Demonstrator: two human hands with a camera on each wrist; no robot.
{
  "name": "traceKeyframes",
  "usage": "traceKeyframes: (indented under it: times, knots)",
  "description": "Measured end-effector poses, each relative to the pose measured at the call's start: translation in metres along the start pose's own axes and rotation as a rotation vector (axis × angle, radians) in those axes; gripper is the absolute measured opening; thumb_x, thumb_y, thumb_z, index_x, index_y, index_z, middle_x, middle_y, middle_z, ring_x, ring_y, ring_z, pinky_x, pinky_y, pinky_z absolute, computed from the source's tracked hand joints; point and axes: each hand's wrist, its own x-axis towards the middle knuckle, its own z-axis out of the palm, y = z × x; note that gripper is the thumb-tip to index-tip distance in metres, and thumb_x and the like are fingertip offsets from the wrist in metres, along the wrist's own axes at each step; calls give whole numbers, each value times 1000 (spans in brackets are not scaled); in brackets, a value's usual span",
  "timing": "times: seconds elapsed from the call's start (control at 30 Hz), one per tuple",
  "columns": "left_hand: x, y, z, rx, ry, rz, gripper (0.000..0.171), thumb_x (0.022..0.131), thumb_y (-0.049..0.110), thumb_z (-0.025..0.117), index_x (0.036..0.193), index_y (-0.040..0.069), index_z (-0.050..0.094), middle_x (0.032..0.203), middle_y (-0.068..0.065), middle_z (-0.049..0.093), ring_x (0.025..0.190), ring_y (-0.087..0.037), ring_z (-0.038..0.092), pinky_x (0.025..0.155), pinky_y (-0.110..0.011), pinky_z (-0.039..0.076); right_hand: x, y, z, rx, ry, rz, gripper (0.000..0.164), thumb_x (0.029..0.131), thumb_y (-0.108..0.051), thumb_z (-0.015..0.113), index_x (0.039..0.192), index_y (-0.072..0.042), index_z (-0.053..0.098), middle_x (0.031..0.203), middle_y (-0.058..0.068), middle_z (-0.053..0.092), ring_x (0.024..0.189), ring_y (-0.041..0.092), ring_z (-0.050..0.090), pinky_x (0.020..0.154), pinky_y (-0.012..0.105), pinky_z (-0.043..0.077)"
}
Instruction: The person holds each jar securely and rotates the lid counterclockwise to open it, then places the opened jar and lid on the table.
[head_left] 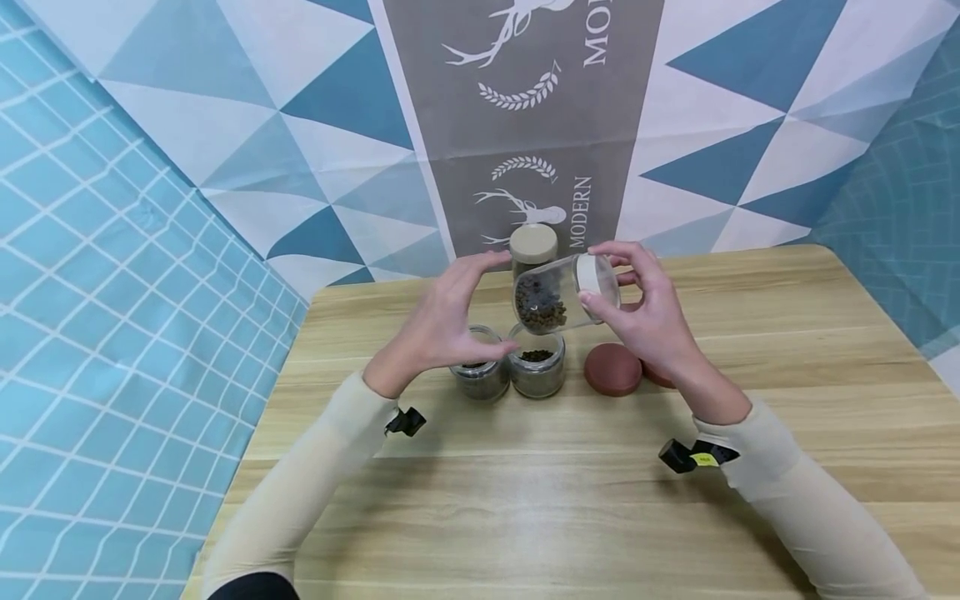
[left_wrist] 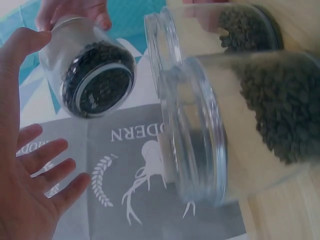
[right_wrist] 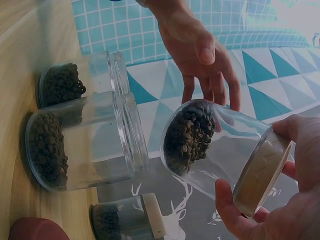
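Observation:
My right hand [head_left: 654, 317] grips a glass jar [head_left: 562, 292] by its cream lid, fingers on one side and thumb on the other. The jar is tilted in the air, and dark brown bean-like pieces [right_wrist: 189, 137] are gathered at its base. My left hand [head_left: 444, 321] is spread beside the jar's base, its thumb apart from the fingers, holding nothing. Below the hands, two glass jars without lids, one left [head_left: 480, 385] and one right [head_left: 537, 382], stand side by side. Dark pieces fill the lower part of each, as both wrist views show.
Behind the held jar stands another jar with a cream lid [head_left: 533, 243]. Two reddish-brown lids lie right of the uncovered jars: a front lid [head_left: 612, 369] and one partly hidden by my right hand. The wooden table [head_left: 540, 500] meets a patterned cloth [head_left: 345, 167] at the back.

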Motion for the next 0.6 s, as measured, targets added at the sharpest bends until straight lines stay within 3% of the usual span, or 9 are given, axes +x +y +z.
traceKeyframes:
  times: [0.3, 0.43, 0.6]
  knots:
    - [10, 7, 20, -19, -10, 21, 110, 75, 42, 100, 163, 0, 50, 166, -20, 59, 158, -39, 54, 136, -52, 43, -1, -2, 3, 15, -5, -26, 54, 97, -6, 81, 149, -8, 66, 146, 17, 60, 118, 21, 52, 78, 18, 55]
    - [17, 10, 26, -37, -32, 9, 112, 76, 42, 101, 165, 1, 48, 166, -17, 59, 154, -35, 57, 133, -47, 47, -1, -3, 4, 30, -14, -30, 53, 97, -6, 81, 148, -7, 65, 144, 17, 59, 114, 24, 53, 68, 18, 58]
    - [22, 12, 33, -44, -62, 3, 114, 76, 43, 101, 166, 0, 47, 164, -17, 61, 150, -33, 61, 129, -45, 51, -2, -3, 5, 35, -25, -41, 54, 96, -6, 80, 148, -7, 65, 143, 19, 57, 113, 26, 53, 65, 18, 58]
